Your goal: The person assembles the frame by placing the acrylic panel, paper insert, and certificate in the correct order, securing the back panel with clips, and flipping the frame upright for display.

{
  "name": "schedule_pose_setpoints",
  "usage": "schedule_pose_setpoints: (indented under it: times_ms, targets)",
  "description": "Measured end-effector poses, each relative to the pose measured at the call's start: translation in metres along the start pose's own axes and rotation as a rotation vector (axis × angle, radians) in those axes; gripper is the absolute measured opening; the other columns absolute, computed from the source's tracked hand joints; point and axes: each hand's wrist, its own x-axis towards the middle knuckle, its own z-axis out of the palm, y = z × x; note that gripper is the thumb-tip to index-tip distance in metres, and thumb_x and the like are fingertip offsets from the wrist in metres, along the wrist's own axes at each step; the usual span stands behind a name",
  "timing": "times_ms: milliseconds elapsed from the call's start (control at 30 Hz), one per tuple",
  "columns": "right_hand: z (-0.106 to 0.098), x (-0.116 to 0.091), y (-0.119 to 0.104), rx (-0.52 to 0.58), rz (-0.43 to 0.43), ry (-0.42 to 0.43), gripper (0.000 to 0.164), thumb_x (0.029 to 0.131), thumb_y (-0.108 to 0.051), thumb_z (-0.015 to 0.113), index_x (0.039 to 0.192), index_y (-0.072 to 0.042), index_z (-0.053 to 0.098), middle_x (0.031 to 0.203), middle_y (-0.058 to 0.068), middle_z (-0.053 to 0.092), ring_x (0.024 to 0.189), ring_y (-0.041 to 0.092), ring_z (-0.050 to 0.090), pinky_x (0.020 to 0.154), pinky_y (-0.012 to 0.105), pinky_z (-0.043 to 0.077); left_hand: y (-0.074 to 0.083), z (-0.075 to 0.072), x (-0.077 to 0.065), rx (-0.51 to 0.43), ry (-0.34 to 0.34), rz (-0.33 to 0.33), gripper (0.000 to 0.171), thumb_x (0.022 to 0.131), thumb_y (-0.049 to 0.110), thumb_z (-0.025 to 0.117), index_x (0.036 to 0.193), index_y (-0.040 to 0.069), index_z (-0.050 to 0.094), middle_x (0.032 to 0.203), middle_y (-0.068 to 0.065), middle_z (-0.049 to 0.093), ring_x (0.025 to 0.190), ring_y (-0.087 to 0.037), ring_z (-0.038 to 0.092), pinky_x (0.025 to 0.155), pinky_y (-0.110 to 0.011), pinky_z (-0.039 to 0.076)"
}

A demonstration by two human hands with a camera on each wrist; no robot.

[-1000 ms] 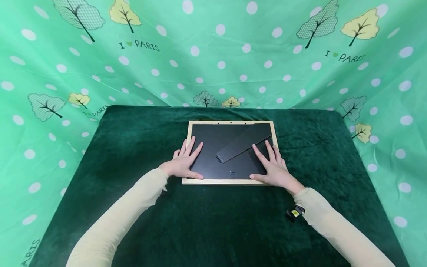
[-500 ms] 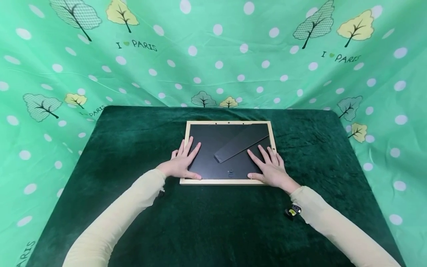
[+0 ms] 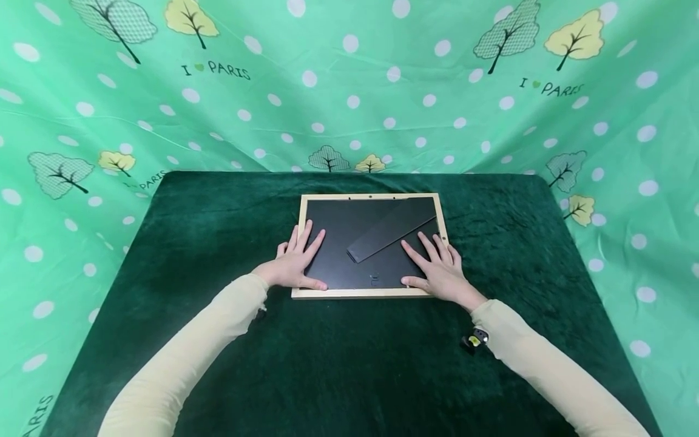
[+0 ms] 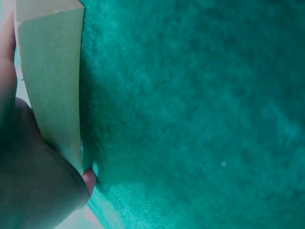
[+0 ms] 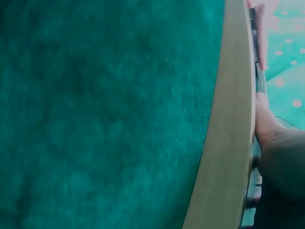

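Observation:
A picture frame (image 3: pixel 369 293) of pale wood lies back side up in the middle of the table, showing its black backing board (image 3: pixel 333 243). A black easel leg (image 3: pixel 382 237) runs slantwise over the board, flat against it. My left hand (image 3: pixel 291 261) rests with fingers spread over the lower left corner, thumb on the bottom rail. On the lower right corner lies my right hand (image 3: pixel 441 272), fingers also spread across board and side rail, fingertips just below the leg. Both wrist views show the frame's thick wooden edge (image 4: pixel 52 71) against the cloth.
Dark green velvety cloth (image 3: pixel 349 364) covers the table. A pale green curtain (image 3: pixel 349 73) with dots and printed trees hangs behind and along both sides. A small dark device (image 3: pixel 475 340) sits at my right wrist.
My right hand has slid slightly down the frame's right side, its fingertips leaving the easel leg's edge and uncovering more of the rail. The left hand stays put. The whole head view shifts a little.

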Motion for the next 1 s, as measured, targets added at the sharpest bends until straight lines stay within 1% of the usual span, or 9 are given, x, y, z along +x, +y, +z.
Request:
schedule_pose_setpoints:
  times_ms: [100, 200, 267, 333, 400, 467, 600, 800, 1000]
  targets:
    - [0.001, 0.003, 0.002, -0.004, -0.010, 0.005, 0.077, 0.093, -0.060, 0.050, 0.155, -0.024, 0.022, 0.159, 0.017, 0.003, 0.141, 0.045, -0.006, 0.105, 0.063, 0.000, -0.002, -0.001, 0.000, -0.006, 0.006, -0.008, 0.122, 0.075, 0.065, 0.070, 0.155, 0.013, -0.006, 0.154, -0.016, -0.028, 0.138, -0.040, -0.028, 0.103, -0.061, 0.013]
    - [0.001, 0.006, 0.001, -0.008, 0.011, 0.024, 0.072, 0.095, -0.057, 0.048, 0.155, -0.024, 0.025, 0.159, 0.016, 0.004, 0.141, 0.044, -0.005, 0.105, 0.063, 0.001, -0.002, -0.003, 0.000, -0.007, 0.004, -0.012, 0.122, 0.075, 0.066, 0.070, 0.155, 0.013, -0.007, 0.154, -0.015, -0.028, 0.138, -0.040, -0.028, 0.103, -0.062, 0.012]
    - [0.002, 0.006, -0.003, 0.004, 0.025, 0.051, 0.069, 0.096, -0.056, 0.047, 0.154, -0.023, 0.028, 0.159, 0.016, 0.007, 0.142, 0.043, -0.004, 0.105, 0.063, 0.000, -0.002, -0.004, 0.000, -0.007, -0.004, -0.020, 0.122, 0.075, 0.066, 0.069, 0.155, 0.014, -0.007, 0.154, -0.015, -0.029, 0.137, -0.040, -0.028, 0.104, -0.063, 0.011]
    - [0.007, 0.007, -0.008, 0.002, 0.022, 0.075, 0.069, 0.096, -0.058, 0.045, 0.154, -0.024, 0.029, 0.159, 0.014, 0.008, 0.143, 0.041, -0.004, 0.106, 0.063, -0.001, -0.002, -0.005, 0.000, 0.000, -0.015, -0.027, 0.122, 0.076, 0.065, 0.069, 0.155, 0.014, -0.007, 0.154, -0.015, -0.029, 0.137, -0.040, -0.028, 0.104, -0.062, 0.011]
    - [0.013, 0.006, -0.016, -0.004, -0.007, 0.101, 0.074, 0.093, -0.062, 0.047, 0.154, -0.024, 0.029, 0.159, 0.013, 0.009, 0.143, 0.040, -0.006, 0.107, 0.063, -0.001, -0.001, -0.006, 0.000, -0.001, -0.020, -0.030, 0.121, 0.076, 0.064, 0.070, 0.155, 0.014, -0.007, 0.154, -0.015, -0.029, 0.137, -0.040, -0.028, 0.105, -0.063, 0.010]
    - [0.020, 0.007, -0.026, -0.019, -0.059, 0.128, 0.079, 0.090, -0.066, 0.049, 0.154, -0.025, 0.028, 0.159, 0.012, 0.009, 0.143, 0.040, -0.006, 0.107, 0.063, 0.000, 0.001, -0.005, 0.000, -0.002, -0.024, -0.032, 0.121, 0.076, 0.064, 0.070, 0.155, 0.014, -0.007, 0.154, -0.015, -0.029, 0.138, -0.041, -0.027, 0.105, -0.063, 0.010]
    - [0.028, 0.013, -0.046, -0.053, -0.154, 0.172, 0.087, 0.086, -0.069, 0.054, 0.154, -0.022, 0.027, 0.160, 0.011, 0.008, 0.143, 0.040, -0.005, 0.108, 0.062, 0.002, 0.002, -0.005, 0.002, 0.009, -0.026, -0.025, 0.121, 0.076, 0.065, 0.069, 0.155, 0.015, -0.007, 0.154, -0.015, -0.028, 0.138, -0.041, -0.026, 0.106, -0.063, 0.010]
    - [0.031, 0.029, -0.065, -0.030, -0.220, 0.146, 0.092, 0.086, -0.065, 0.058, 0.155, -0.016, 0.023, 0.160, 0.011, 0.009, 0.145, 0.035, -0.002, 0.109, 0.061, 0.000, 0.001, -0.003, 0.003, 0.028, -0.020, -0.036, 0.120, 0.076, 0.066, 0.068, 0.155, 0.015, -0.007, 0.155, -0.015, -0.028, 0.138, -0.041, -0.026, 0.105, -0.063, 0.011]
    - [0.034, 0.041, -0.063, -0.008, -0.260, 0.119, 0.093, 0.087, -0.061, 0.058, 0.154, -0.008, 0.021, 0.159, 0.013, 0.014, 0.146, 0.027, 0.002, 0.112, 0.054, 0.000, -0.002, -0.001, 0.002, 0.022, -0.017, -0.042, 0.120, 0.076, 0.068, 0.067, 0.155, 0.017, -0.007, 0.155, -0.014, -0.028, 0.138, -0.039, -0.026, 0.106, -0.062, 0.011]
